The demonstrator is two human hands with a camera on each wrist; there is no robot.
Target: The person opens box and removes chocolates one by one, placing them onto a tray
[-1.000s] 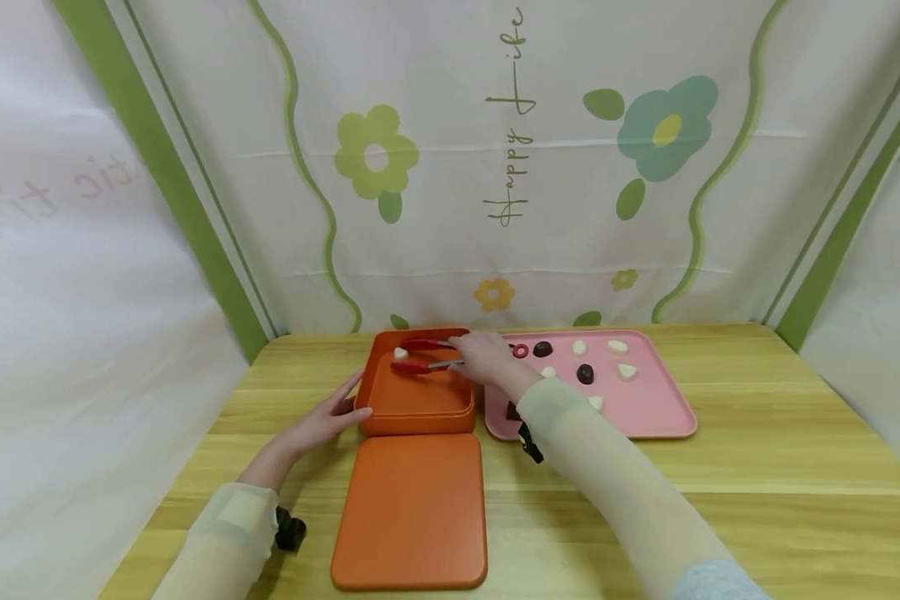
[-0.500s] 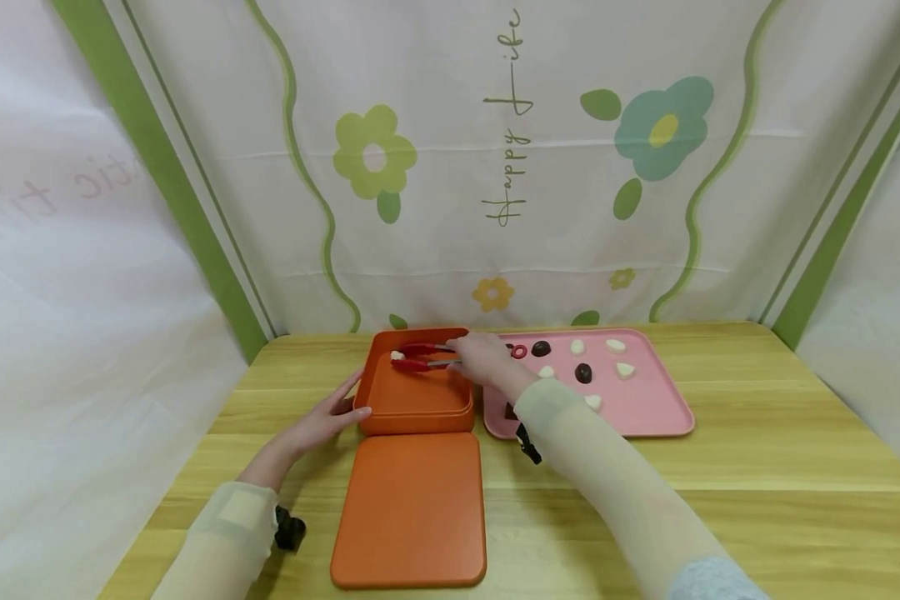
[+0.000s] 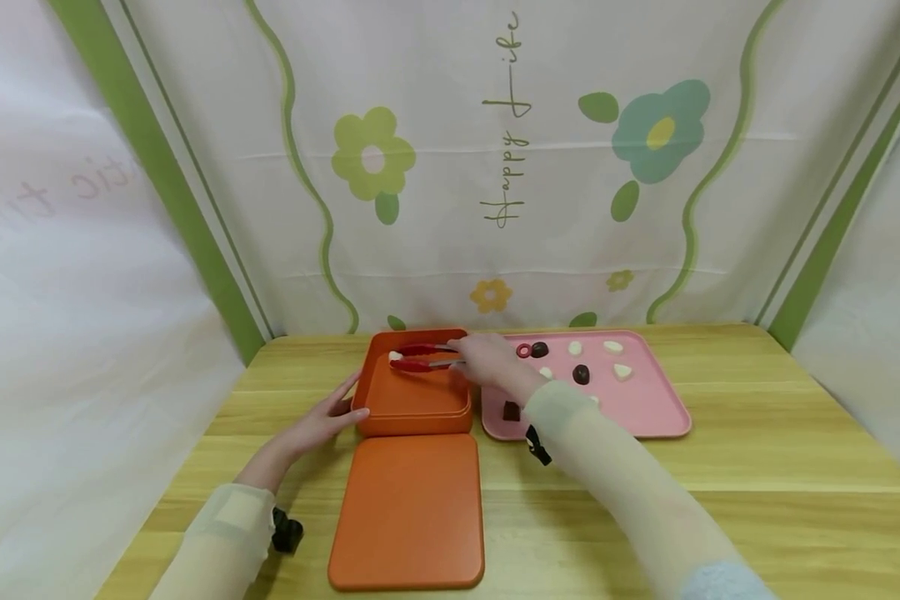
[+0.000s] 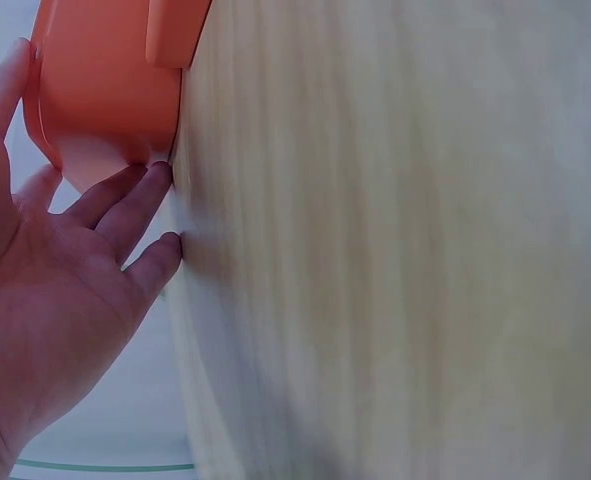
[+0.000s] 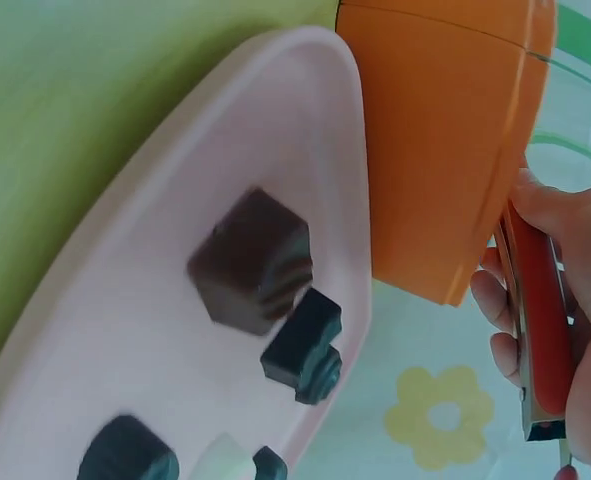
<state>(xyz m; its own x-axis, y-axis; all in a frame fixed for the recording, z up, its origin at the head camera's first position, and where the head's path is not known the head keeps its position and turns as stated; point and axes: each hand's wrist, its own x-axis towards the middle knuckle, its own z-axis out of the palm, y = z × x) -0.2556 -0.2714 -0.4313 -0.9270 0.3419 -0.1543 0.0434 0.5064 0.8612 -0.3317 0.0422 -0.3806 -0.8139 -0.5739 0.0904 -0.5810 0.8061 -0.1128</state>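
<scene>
In the head view my right hand (image 3: 487,360) grips a pair of red-tipped tongs (image 3: 420,365) that reach over the orange box (image 3: 416,423). A small white chocolate-like piece (image 3: 395,356) lies at the tong tips, toward the box's far left; whether they pinch it I cannot tell. The tongs' red handle (image 5: 540,325) shows in the palm in the right wrist view. My left hand (image 4: 65,260) rests extended fingers against the box's left side, thumb near the rim.
Right of the box, a pink tray (image 3: 663,408) bears several white and dark chocolate-like pieces. Among them are a dark square block (image 3: 512,411) and a dark round one (image 3: 581,374). The orange lid (image 3: 407,512) lies flat in front of the box.
The tong tips have drawn closer together around the white piece, which has shifted slightly left. The left hand stays at the box.
</scene>
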